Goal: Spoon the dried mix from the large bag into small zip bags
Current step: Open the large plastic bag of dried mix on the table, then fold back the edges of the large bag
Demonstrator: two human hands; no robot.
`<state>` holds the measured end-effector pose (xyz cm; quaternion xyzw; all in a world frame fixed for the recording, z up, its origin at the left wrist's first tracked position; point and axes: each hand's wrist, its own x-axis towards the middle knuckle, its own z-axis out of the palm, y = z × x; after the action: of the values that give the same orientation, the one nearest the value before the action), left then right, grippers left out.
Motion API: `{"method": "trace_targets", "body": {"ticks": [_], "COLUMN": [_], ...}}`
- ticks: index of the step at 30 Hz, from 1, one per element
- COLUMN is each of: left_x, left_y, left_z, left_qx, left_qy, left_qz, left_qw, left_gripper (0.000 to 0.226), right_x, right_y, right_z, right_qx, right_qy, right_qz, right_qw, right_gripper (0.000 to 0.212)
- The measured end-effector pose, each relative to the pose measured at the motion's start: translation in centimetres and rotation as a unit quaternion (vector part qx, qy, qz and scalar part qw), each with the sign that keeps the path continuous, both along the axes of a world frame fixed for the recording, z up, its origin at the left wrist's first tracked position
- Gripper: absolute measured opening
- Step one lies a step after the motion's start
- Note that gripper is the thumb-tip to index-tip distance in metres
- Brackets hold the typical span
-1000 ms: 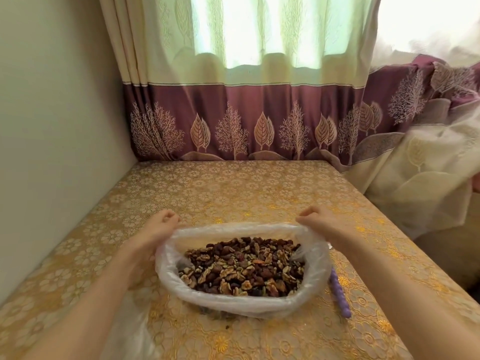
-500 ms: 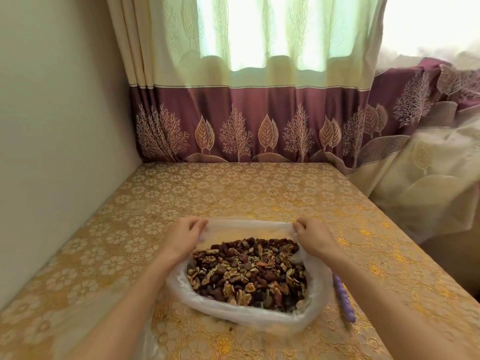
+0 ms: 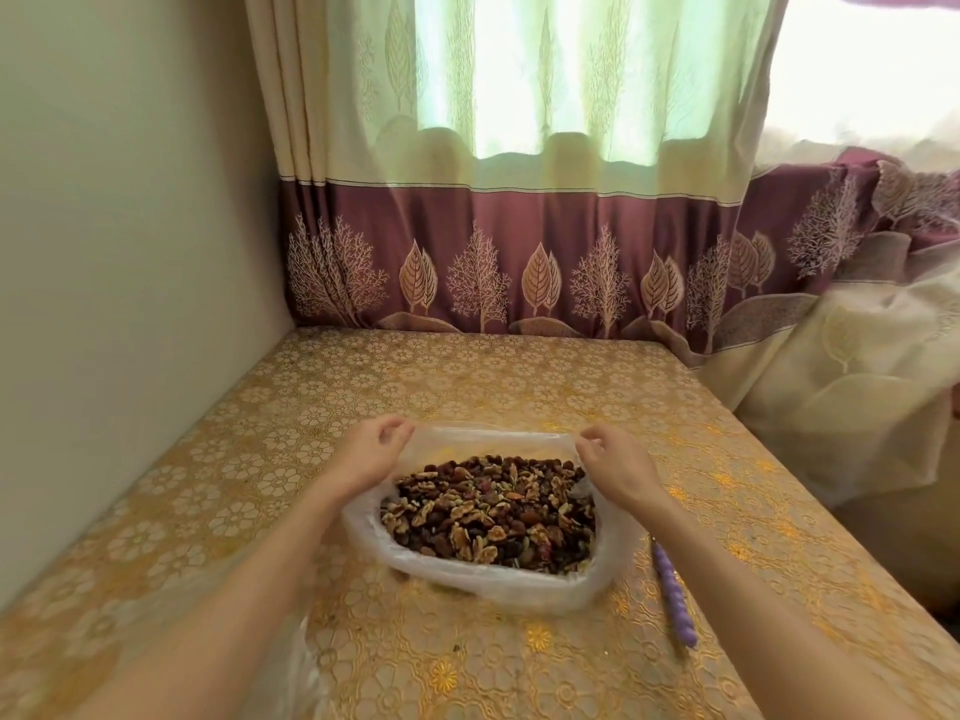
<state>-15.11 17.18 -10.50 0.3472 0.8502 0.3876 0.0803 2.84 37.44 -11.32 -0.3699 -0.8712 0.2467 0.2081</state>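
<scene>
A large clear plastic bag (image 3: 488, 584) lies open on the table, its rim rolled down around a heap of dried mix (image 3: 488, 511) of walnuts and dark fruit. My left hand (image 3: 371, 454) pinches the far left corner of the rim. My right hand (image 3: 615, 465) pinches the far right corner. A purple handle (image 3: 672, 595), perhaps the spoon's, lies on the table just right of the bag; its head is hidden. A flat clear plastic sheet or small bags (image 3: 291, 662) lie under my left forearm.
The table wears a gold floral cloth (image 3: 467, 376). A plain wall (image 3: 130, 252) runs along its left side. Curtains (image 3: 519, 252) hang behind the far edge and bunch up at the right (image 3: 841, 387).
Both hands moved from the sides of the rim to its far corners, closer together. The view has shifted, so the bag sits more to the right.
</scene>
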Motion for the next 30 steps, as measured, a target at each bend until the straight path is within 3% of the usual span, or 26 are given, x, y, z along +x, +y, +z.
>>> {"method": "trace_targets", "body": {"ticks": [3,6,10,14,19,21,23,26,28,30], "left_x": [1.1,2.1,3.7,4.3,3.1,2.6,2.0,1.4,1.3,1.2], "left_y": [-2.2,-5.4,-10.5,-15.6,-20.4,-21.4,-22.0,-22.2,-22.3,-22.5], "left_z": [1.3,1.8,1.0,-0.3,-2.5,-3.4,-4.0,-3.9,-3.4,-3.1], "left_qx": [0.044,0.029,0.003,-0.083,-0.21,-0.256,-0.205,-0.036,0.056,0.087], "left_qy": [0.038,0.07,0.091,0.11,0.081,0.085,0.082,0.054,0.009,-0.001], "left_qz": [0.019,0.009,0.002,-0.005,0.099,0.136,0.145,0.173,0.2,0.223], "left_qw": [0.998,0.997,0.996,0.991,0.969,0.953,0.964,0.983,0.978,0.971], "left_gripper": [0.033,0.029,0.027,0.036,0.074,0.075,0.059,0.029,0.028,0.03], "right_x": [1.2,2.3,2.9,2.7,2.3,2.1,1.9,1.8,1.7,1.4], "right_y": [-2.2,-6.1,-12.4,-17.8,-22.8,-23.7,-24.1,-24.2,-24.2,-24.3], "right_z": [0.9,1.5,1.9,0.8,-2.2,-3.1,-3.8,-4.4,-4.8,-5.0], "right_qx": [0.067,0.128,0.099,0.048,0.085,0.118,0.157,0.183,0.187,0.188], "right_qy": [0.026,0.114,0.171,0.112,-0.022,-0.056,-0.075,-0.068,-0.069,-0.074], "right_qz": [-0.003,0.048,0.165,0.297,0.419,0.437,0.441,0.442,0.44,0.438], "right_qw": [0.997,0.984,0.966,0.947,0.904,0.89,0.881,0.876,0.875,0.876], "right_gripper": [0.036,0.029,0.024,0.031,0.055,0.063,0.066,0.061,0.057,0.056]}}
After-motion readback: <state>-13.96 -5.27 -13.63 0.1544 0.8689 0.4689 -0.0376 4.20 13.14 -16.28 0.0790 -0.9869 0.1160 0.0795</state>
